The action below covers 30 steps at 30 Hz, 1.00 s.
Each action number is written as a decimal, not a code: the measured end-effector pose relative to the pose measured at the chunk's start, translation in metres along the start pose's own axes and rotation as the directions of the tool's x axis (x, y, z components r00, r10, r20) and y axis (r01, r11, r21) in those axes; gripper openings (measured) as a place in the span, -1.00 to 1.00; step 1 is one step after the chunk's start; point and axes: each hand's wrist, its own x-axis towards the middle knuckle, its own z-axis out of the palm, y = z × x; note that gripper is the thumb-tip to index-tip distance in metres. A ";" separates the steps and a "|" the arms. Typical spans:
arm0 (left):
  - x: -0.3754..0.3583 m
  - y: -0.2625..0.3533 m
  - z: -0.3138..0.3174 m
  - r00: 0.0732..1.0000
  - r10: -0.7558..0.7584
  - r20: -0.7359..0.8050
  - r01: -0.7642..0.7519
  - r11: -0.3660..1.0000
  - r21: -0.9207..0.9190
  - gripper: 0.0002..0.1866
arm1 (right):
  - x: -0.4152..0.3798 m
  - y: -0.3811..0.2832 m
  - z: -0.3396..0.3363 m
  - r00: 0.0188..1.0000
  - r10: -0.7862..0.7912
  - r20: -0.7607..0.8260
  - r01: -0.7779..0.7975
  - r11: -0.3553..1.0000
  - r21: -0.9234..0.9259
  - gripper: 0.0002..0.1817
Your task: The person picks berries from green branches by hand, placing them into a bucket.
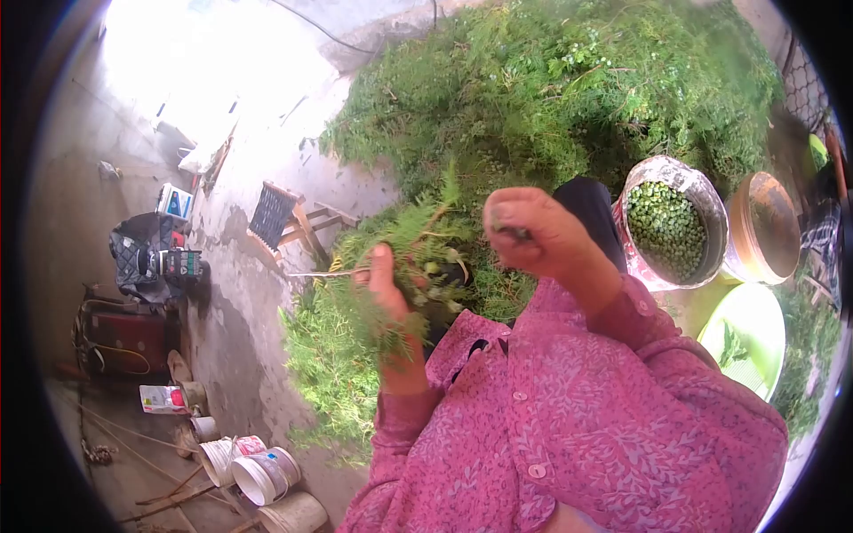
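Observation:
My left hand (pixel 386 289) is closed around a leafy evergreen branch (pixel 418 231), its thumb along the cut stem, with feathery sprays spreading above and below the fingers. A few small green cones show among the leaves. To the right of the branch, my right hand (pixel 538 233) is raised with its fingers curled in; a small dark bit shows at the fingertips, and I cannot tell what it is. Beyond the right hand stands a bucket (pixel 633 218) holding many small green cones (pixel 665 229).
A big heap of cut evergreen branches (pixel 551 98) lies ahead, with more greenery (pixel 333 373) at my left. A second bucket (pixel 742 226) and a lime-green basket (pixel 764 333) are on the right. A small folding stool (pixel 289 218) and several white pails (pixel 267 475) sit leftward.

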 end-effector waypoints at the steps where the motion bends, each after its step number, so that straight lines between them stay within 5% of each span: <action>1: 0.011 0.001 -0.012 0.997 -0.019 0.073 0.020 1.000 -0.017 -0.81 | -0.001 -0.004 -0.002 1.000 0.002 0.000 -0.002 1.000 0.001 -0.92; 7: 0.008 -0.001 -0.005 0.998 -0.018 0.065 0.024 0.996 -0.081 -0.81 | -0.002 0.019 -0.004 0.974 0.117 -0.196 -0.145 0.980 -0.135 -0.84; 9: 0.004 -0.004 -0.001 0.997 -0.006 0.080 0.015 0.994 -0.112 -0.81 | -0.001 0.033 -0.010 0.936 0.309 -0.170 -0.322 0.945 -0.052 -0.76; 14: -0.003 0.000 0.005 0.996 -0.046 0.074 0.052 0.996 -0.077 -0.79 | 0.010 0.039 -0.005 0.921 0.281 -0.271 -0.321 0.940 -0.115 -0.76; 20: 0.003 -0.004 0.002 0.998 -0.015 0.068 0.022 0.993 -0.113 -0.83 | 0.003 0.031 -0.006 0.935 0.305 -0.182 -0.320 0.946 -0.055 -0.85; 23: 0.021 -0.001 -0.015 0.993 -0.035 0.112 0.047 0.994 -0.102 -0.83 | -0.006 0.020 -0.004 0.957 0.290 -0.015 -0.290 0.957 -0.009 -0.88; 30: 0.002 -0.003 0.007 0.999 0.042 0.002 -0.041 0.996 -0.079 -0.80 | 0.001 0.027 0.009 0.947 0.234 -0.221 -0.270 0.951 -0.150 -0.77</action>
